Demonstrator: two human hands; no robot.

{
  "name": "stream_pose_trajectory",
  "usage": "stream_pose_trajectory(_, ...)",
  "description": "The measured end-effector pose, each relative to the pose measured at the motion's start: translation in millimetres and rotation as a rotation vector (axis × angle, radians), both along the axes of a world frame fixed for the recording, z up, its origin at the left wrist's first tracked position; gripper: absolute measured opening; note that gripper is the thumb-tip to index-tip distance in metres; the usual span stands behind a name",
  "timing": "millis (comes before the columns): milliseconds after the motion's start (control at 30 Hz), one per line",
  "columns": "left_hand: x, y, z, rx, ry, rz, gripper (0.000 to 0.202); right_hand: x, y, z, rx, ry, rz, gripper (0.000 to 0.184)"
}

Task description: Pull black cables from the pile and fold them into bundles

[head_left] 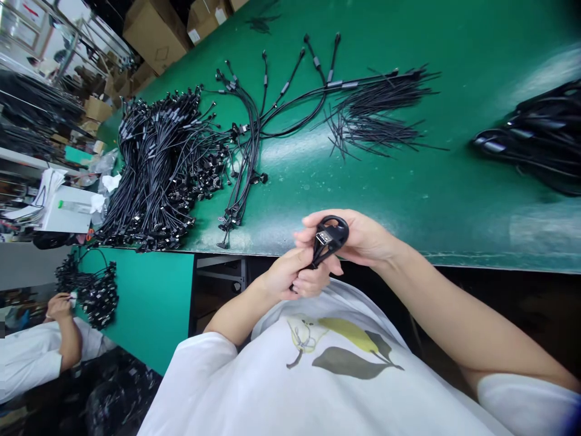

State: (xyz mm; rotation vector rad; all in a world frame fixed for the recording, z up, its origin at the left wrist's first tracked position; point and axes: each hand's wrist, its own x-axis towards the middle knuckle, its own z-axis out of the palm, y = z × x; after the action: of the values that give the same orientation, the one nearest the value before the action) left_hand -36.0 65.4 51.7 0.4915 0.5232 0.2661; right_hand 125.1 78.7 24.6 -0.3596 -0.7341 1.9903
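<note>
- Your hands are together, fingers meeting around the work: your left hand pinches a thin black rubber-sheathed cable, and your right hand cups the round black plastic loop at its head.
- The silver metal USB-style plug sits between your hands, held clear of the bench with its metal end in your view, a good way to keep it easy to inspect.
- Your white T-shirt with a printed yellow pear lies just below your hands.
- Ahead, the green-topped workbench carries a dense heap of black cables and a fan of thin, split-ended black wires.
- To the far right lies a dark pile of bundled cables.
- At the far left, a co-worker's hand is near a bunch of black cables on a teal bench.
- Beyond, cardboard boxes are stacked.
</note>
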Motion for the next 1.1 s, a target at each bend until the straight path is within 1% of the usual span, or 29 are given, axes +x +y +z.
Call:
stream_pose_trajectory(33, 1, -1, -0.3, -0.01, -0.012, -0.002, 0.049, -1, 0, 0.4, -0.014, 0.001, -0.022, 0.037)
stream_pose_trajectory(100, 4, -2, -0.9, 0.005, -0.016, 0.049, 0.048, -3, 0, 2.3, -0.05, -0.011, -0.091, 0.035)
stream_pose_trajectory(233, 9, -4, -0.6, 0.113, 0.049, 0.248, 0.045, -7, -3, 7.1, -0.081, -0.087, -0.257, 0.036)
stream_pose_trajectory(300, 10, -5, 0.7, 0.149, 0.076, 0.313, 0.044, -9, -5, 9.6, -0.089, -0.131, -0.317, 0.034)
stream_pose_trajectory(400, 14, -7, 4.1, 0.153, 0.067, 0.347, 0.044, -13, -8, 13.4, -0.112, -0.184, -0.379, 0.039)
stream_pose_trajectory(500, 18, -7, 5.8, 0.111, 0.063, 0.38, 0.042, -14, -9, 15.2, -0.116, -0.185, -0.438, 0.043)
stream_pose_trajectory(600, 21, -2, 1.3, 0.082, 0.109, 0.447, 0.039, -11, -6, 13.7, -0.07, -0.178, -0.422, 0.052)
stream_pose_trajectory(667, 23, 3, -4.2, 0.093, 0.154, 0.453, 0.038, -7, -4, 11.1, -0.039, -0.242, -0.442, 0.049)
stream_pose_trajectory(700, 24, 5, -6.9, 0.104, 0.175, 0.425, 0.039, -4, -2, 9.5, -0.037, -0.28, -0.478, 0.045)
stream_pose_trajectory(767, 26, 8, -11.2, 0.137, 0.202, 0.318, 0.043, 2, 1, 5.6, -0.072, -0.33, -0.549, 0.034)
stream_pose_trajectory(833, 27, 8, -14.5, 0.165, 0.227, 0.223, 0.05, 8, 2, 0.6, -0.106, -0.337, -0.549, 0.032)
stream_pose_trajectory(867, 28, 8, -16.5, 0.173, 0.25, 0.218, 0.052, 10, 2, -2.3, -0.109, -0.334, -0.527, 0.034)
stream_pose_trajectory(933, 30, 8, -22.2, 0.177, 0.315, 0.29, 0.053, 10, -1, -9.7, -0.086, -0.34, -0.481, 0.045)
stream_pose_trajectory(1000, 34, 10, -30.4, 0.199, 0.385, 0.409, 0.056, 4, -6, -19.1, -0.037, -0.401, -0.457, 0.055)
stream_pose_trajectory(1033, 37, 11, -34.7, 0.22, 0.412, 0.447, 0.058, 0, -9, -24.1, -0.019, -0.461, -0.445, 0.055)
stream_pose_trajectory(1067, 40, 12, -38.7, 0.241, 0.427, 0.459, 0.059, -2, -12, -28.8, -0.012, -0.532, -0.433, 0.051)
stream_pose_trajectory(1100, 44, 13, -41.9, 0.26, 0.429, 0.443, 0.06, -4, -14, -32.5, -0.021, -0.599, -0.423, 0.046)
